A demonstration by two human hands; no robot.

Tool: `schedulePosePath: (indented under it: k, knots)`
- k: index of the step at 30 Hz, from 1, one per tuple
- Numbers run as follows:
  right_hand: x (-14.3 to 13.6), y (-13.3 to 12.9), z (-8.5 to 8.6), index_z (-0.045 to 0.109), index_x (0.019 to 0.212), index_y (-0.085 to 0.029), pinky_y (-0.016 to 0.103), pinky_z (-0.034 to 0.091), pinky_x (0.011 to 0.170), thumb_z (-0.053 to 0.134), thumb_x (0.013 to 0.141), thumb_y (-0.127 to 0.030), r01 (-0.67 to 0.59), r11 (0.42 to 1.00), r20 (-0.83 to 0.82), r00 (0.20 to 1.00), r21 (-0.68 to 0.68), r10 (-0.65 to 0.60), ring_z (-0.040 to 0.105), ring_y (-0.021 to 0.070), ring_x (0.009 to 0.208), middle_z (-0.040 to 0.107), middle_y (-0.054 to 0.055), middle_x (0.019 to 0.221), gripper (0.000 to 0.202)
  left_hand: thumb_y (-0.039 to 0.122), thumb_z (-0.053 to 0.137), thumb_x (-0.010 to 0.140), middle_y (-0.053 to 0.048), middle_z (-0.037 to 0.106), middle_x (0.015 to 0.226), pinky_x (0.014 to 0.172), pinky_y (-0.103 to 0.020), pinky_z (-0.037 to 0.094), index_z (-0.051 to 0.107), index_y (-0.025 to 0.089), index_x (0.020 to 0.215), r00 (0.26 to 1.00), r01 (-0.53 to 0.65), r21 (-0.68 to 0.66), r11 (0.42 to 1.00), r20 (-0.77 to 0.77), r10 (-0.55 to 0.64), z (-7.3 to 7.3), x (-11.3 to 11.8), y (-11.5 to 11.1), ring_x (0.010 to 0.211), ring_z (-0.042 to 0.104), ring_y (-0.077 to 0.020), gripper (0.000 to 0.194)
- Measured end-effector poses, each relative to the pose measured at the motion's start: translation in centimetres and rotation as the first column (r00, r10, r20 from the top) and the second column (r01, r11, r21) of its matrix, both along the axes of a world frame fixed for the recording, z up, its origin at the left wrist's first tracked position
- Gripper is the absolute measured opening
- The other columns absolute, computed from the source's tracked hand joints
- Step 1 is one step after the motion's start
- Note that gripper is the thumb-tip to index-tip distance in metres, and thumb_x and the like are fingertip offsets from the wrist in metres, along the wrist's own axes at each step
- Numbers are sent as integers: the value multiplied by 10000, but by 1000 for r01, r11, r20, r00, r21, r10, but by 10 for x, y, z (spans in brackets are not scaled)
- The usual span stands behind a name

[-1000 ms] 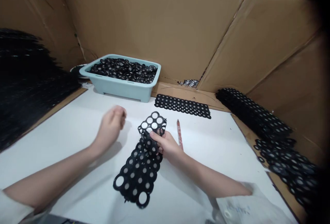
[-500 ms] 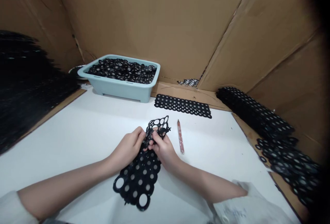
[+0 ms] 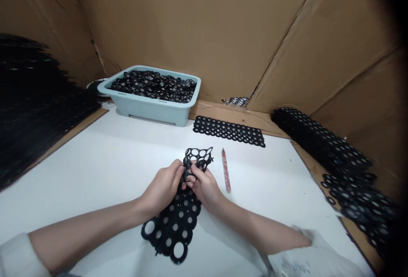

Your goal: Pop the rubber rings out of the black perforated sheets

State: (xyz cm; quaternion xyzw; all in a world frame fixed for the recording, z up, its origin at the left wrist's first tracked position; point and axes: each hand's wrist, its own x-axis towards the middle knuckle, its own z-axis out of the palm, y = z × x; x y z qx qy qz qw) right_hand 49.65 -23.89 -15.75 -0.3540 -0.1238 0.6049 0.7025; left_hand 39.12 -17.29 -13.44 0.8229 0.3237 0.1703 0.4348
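A black rubbery sheet of joined rings (image 3: 175, 227) is held between both hands over the white table. Many rings in its lower part have grey centres; those at its far end are open holes. My left hand (image 3: 166, 185) is closed on the sheet's left edge, thumb and fingers pinching it. My right hand (image 3: 205, 187) grips the right side, thumb on top and fingertips curled under. The far end bends upward beyond the fingers. Just right of my right hand lies a red pencil-like tool (image 3: 226, 170) with a dark pointed tip. The exact pinch points are partly hidden.
A light blue tub (image 3: 153, 111) full of small black rings stands at the back left. Another perforated sheet (image 3: 228, 131) lies flat behind the hands. Stacked sheets (image 3: 321, 136) and loose pieces (image 3: 363, 200) line the right. A dark pile (image 3: 35, 98) rises at left; cardboard walls (image 3: 197, 26) enclose the table.
The view has shifted slightly, so everything sits a little further right. Both hands keep their hold on the sheet, and its far end looks a bit more spread out.
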Motion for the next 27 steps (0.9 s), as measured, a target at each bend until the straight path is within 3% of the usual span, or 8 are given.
schedulePosePath:
  k: [4,10,12,16,18,20,23,27]
  knots:
    - [1,2,6,395,788,-207,210,387,494,630,676,-259,-14,999,-17,1000,39,15,318,50,439,300,-100,498,266,378,310,846,33,441,558,495,-232,347,424,190,674,993,-85,-6,996,81,85,6,0,13,509,435,-114,279]
    - [3,4,16,385,811,-221,252,426,497,600,682,-306,-59,996,78,996,72,54,320,60,398,288,-114,450,264,437,399,798,77,252,494,379,-178,225,367,185,640,965,-101,-396,912,185,187,20,1,19,398,269,-58,299]
    - [4,1,14,397,829,-221,246,422,472,583,683,-319,-37,998,117,993,42,32,350,73,397,283,-113,437,255,415,403,800,73,274,501,375,-170,219,389,180,653,936,-137,-432,891,237,259,25,-2,28,401,269,-54,278]
    - [6,-6,3,427,861,-216,227,405,430,558,693,-332,-1,998,199,980,-69,15,408,88,404,282,-107,441,242,339,353,826,61,313,526,388,-171,244,438,187,723,736,-419,-272,866,457,500,31,-10,54,420,308,-66,202]
    - [4,-7,0,435,887,-214,226,405,429,561,704,-351,-14,998,224,974,-61,27,394,72,385,309,-104,471,261,351,358,827,37,404,545,412,-192,283,487,183,747,847,-407,-74,910,344,406,26,-11,55,452,374,-84,226]
    - [1,-6,-2,433,919,-210,229,398,420,555,720,-369,-27,999,268,963,-30,34,406,71,374,363,-95,499,282,357,357,833,7,510,608,484,-223,338,528,183,785,955,-274,134,952,150,254,17,-9,46,528,462,-114,249]
    - [-2,-5,-4,422,959,-202,236,380,401,535,747,-375,-32,999,362,932,-19,37,432,82,359,433,-78,525,297,339,320,851,2,567,655,576,-253,363,525,196,830,987,-154,288,945,9,158,6,-2,28,589,524,-142,251]
    - [-4,-7,-7,425,1025,-211,237,371,402,504,778,-375,-80,997,469,881,16,63,441,92,348,448,-79,492,306,318,298,862,6,567,656,588,-255,371,489,198,891,989,-125,286,950,-42,143,2,1,19,603,549,-155,228]
